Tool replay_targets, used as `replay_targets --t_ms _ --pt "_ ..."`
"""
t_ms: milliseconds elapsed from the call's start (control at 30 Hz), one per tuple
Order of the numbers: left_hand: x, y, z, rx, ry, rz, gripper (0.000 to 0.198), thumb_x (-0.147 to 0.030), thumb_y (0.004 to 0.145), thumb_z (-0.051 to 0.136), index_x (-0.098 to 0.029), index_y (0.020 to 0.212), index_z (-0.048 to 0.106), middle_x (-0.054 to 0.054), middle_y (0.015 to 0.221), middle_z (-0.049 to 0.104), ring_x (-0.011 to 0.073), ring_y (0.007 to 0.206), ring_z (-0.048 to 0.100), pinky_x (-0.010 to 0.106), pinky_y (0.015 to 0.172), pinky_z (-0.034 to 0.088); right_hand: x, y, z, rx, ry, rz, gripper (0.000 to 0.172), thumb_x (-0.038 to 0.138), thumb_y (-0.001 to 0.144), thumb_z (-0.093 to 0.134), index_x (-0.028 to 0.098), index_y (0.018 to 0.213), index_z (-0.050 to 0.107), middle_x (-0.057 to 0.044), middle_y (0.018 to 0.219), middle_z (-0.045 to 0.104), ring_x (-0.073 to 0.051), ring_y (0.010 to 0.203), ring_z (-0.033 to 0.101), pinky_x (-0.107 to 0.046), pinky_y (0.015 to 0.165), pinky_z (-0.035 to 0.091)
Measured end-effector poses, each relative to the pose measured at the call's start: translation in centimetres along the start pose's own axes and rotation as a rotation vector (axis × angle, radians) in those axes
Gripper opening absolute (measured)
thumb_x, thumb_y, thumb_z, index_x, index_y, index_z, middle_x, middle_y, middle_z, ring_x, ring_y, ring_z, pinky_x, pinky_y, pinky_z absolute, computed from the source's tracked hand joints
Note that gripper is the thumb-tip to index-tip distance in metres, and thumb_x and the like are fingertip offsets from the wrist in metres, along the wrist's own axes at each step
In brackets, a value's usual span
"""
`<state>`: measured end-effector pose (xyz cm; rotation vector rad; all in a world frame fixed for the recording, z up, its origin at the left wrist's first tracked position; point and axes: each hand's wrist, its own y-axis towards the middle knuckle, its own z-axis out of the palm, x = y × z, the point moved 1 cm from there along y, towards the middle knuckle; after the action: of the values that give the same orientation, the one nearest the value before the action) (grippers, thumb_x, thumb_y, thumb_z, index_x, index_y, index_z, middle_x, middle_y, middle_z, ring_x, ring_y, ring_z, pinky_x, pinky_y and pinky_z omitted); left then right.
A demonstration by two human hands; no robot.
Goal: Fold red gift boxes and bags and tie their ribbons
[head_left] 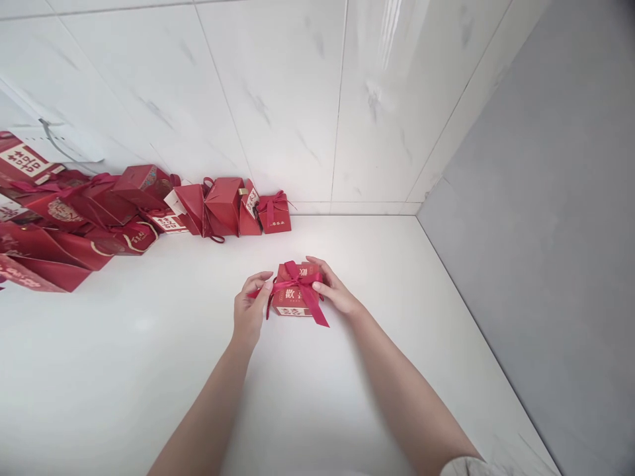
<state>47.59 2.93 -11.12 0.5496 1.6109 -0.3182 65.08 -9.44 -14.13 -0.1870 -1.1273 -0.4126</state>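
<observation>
"Where's the box [292, 303]?"

"On the counter [149, 383] between your hands, neither clearly nearer, front edge running left-right; your left hand [249, 309] pinches the ribbon [298, 280] at left, your right hand [339, 291] at right."

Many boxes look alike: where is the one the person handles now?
In the head view, the handled box is below centre on the counter, between the left hand and the right hand, apart from the red boxes along the wall.

Red box [286, 301], pale-lettered; crimson ribbon [298, 281]; white wall tiles [285, 99], grey-veined; white tabletop [198, 301].
</observation>
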Motion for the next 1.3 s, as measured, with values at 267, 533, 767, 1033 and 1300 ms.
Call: replay_targets --t_ms 267,533,767,1033,1300 --pt "0.5 0.3 -0.1 0.028 0.01 -0.017 0.042 -0.046 0.08 0.071 -0.02 0.053 0.052 0.008 0.117 0.063 0.0286 0.115 0.059 0.034 0.074 0.055 0.3 0.1 0.2 -0.003 0.003 0.048 0.045 0.03 0.083 0.073 0.028 0.127 0.063 -0.001 0.123 0.067 -0.018 0.098 0.065 -0.028 0.079 0.053" --pt "3.2 1.5 -0.3 0.131 -0.073 -0.05 0.043 -0.046 0.077 0.07 -0.019 0.05 0.05 0.009 0.12 0.063 0.0298 0.109 0.062 0.037 0.073 0.056 0.5 0.2 0.3 -0.016 -0.004 0.024 0.036 0.027 0.081 0.071 0.026 0.117 0.068 -0.001 0.108 0.069 -0.016 0.081 0.061 -0.026 0.063 0.047" --pt "3.7 1.9 -0.1 0.161 -0.103 -0.067 0.034 -0.038 0.075 0.069 -0.019 0.054 0.049 0.008 0.117 0.064 0.0243 0.097 0.065 0.032 0.064 0.055 0.3 0.3 0.2 -0.012 -0.036 0.016 0.029 0.03 0.081 0.069 0.024 0.109 0.069 0.0 0.096 0.069 -0.015 0.071 0.055 -0.025 0.058 0.041" --pt "3.8 1.5 0.8 0.116 -0.03 -0.175 0.028 -0.037 0.074 0.073 -0.023 0.092 0.057 0.004 0.101 0.068 0.0134 0.063 0.06 0.022 0.041 0.039 -0.1 0.5 0.0 -0.016 -0.066 0.02 0.022 0.034 0.082 0.068 0.023 0.102 0.068 0.002 0.082 0.066 -0.013 0.063 0.051 -0.024 0.054 0.036" --pt "4.3 1.0 0.8 0.428 -0.155 0.072 0.084 -0.08 0.081 0.051 -0.027 0.146 0.044 0.012 0.155 0.044 0.0333 0.138 0.049 0.044 0.105 0.052 0.5 0.2 0.2 -0.049 -0.043 0.024 0.015 0.031 0.086 0.064 0.022 0.097 0.07 0.002 0.08 0.066 -0.012 0.062 0.05 -0.024 0.056 0.038"
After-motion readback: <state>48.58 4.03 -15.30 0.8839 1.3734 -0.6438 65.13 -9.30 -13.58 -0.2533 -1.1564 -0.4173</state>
